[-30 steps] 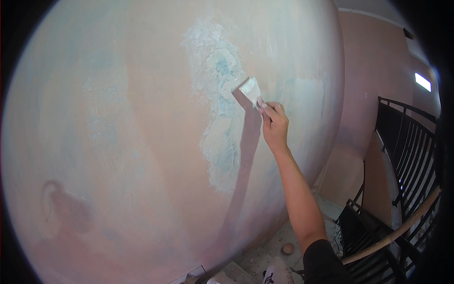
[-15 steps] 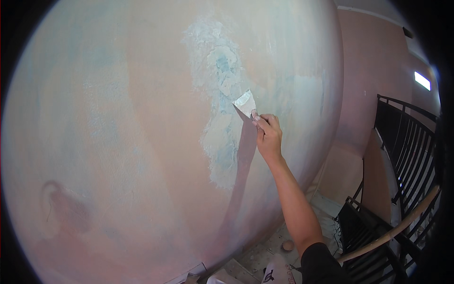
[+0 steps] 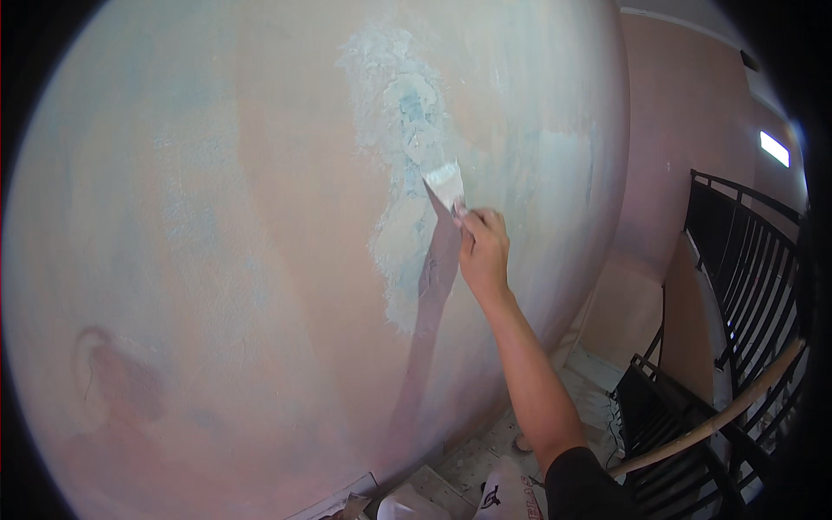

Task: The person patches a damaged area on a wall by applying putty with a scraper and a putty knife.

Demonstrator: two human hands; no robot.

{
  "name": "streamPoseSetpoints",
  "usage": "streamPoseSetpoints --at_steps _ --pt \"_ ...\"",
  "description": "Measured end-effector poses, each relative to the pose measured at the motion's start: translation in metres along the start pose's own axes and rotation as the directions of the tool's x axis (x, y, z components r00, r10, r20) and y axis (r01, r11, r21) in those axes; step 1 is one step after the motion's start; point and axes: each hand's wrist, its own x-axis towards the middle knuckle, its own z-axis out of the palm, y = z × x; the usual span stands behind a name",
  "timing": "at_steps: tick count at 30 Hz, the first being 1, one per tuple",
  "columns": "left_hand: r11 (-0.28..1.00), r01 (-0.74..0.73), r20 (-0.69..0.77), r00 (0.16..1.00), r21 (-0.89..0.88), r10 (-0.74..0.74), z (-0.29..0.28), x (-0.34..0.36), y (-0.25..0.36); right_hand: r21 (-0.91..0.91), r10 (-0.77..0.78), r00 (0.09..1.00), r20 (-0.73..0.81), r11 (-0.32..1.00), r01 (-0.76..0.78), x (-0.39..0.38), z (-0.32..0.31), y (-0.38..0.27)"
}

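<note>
My right hand (image 3: 484,247) is closed round a putty knife (image 3: 444,180) with white paste on its blade. The blade is at the right side of a rough, pale bluish-white filled patch (image 3: 403,260) running vertically down the pink, mottled wall (image 3: 295,208). Whether the edge touches the wall is hard to tell; its shadow meets it closely. My shadow falls on the wall. My left hand is out of view.
At right, black metal railings (image 3: 738,198) border a stairwell, with a wooden rail or pole (image 3: 737,407) crossing low. Beyond are another pink wall (image 3: 685,104) and a small bright window (image 3: 774,148). Below lie white sacks (image 3: 503,494) on a dusty floor (image 3: 446,490).
My right hand and the putty knife have moved down and left along the patch, the blade now nearer the patch's middle. The shadow of the arm has shifted with it.
</note>
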Motion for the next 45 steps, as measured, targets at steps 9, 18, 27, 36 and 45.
streamPoseSetpoints --at_steps 9,18,27,36,45 --pt "0.995 0.008 0.011 1.0 0.101 -0.009 -0.014 -0.005 -0.011 0.135 0.144 0.989 -0.033 0.981 -0.138 0.037 0.005 -0.021" --pt "0.999 -0.036 0.033 0.999 -0.006 0.036 -0.004 -0.009 -0.016 0.046 0.109 0.992 -0.059 0.993 -0.106 0.055 0.016 -0.026" --pt "0.997 0.005 0.026 1.0 0.072 -0.007 -0.016 -0.008 -0.007 0.052 0.11 0.994 -0.021 0.993 -0.109 -0.018 0.004 -0.033" --pt "0.999 -0.003 0.008 1.0 0.041 0.003 -0.012 -0.008 -0.004 0.109 0.171 0.985 -0.037 0.98 -0.167 0.046 0.012 -0.044" --pt "0.999 -0.014 0.015 1.0 0.034 0.013 -0.009 -0.008 0.007 0.04 0.144 0.99 -0.014 0.989 -0.143 0.033 0.015 -0.044"
